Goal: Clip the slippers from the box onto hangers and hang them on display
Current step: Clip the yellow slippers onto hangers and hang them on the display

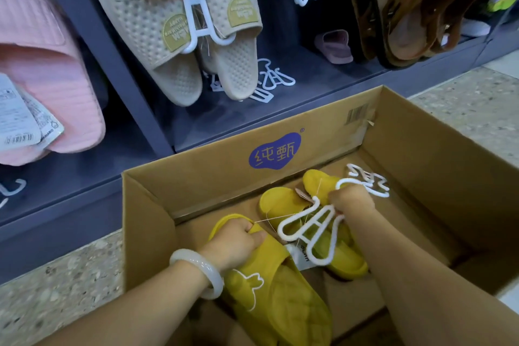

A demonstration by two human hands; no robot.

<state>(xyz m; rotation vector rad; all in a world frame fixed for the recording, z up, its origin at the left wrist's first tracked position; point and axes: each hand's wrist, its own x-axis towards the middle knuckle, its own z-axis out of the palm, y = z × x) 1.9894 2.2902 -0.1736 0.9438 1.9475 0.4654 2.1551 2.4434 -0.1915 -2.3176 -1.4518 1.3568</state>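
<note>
Both hands are down inside the open cardboard box [213, 177], which sits on the speckled floor [477, 109] against the dark display rack [309, 84]. The left hand [234, 241], with a pale bangle [196, 272] on its wrist, has its fingers curled over the strap of a yellow slipper [280, 298] lying near the box's near-left corner. The right hand [351, 202] grips a white plastic hanger [309, 236] at its top, its fingers closed round it; the hanger lies across two more yellow slippers [283, 202] in the middle of the box. A thin thread runs from the left hand's fingers toward the hanger. Another white hanger [368, 180] lies just beyond the right hand, toward the box's far-right corner. On the rack above, a beige pair of slippers [157, 34] already hangs from a white hanger, a pink pair [47, 73] hangs at the left edge and brown sandals [415, 8] at the right, with spare hangers [272, 78] lying on the rack's bottom shelf
</note>
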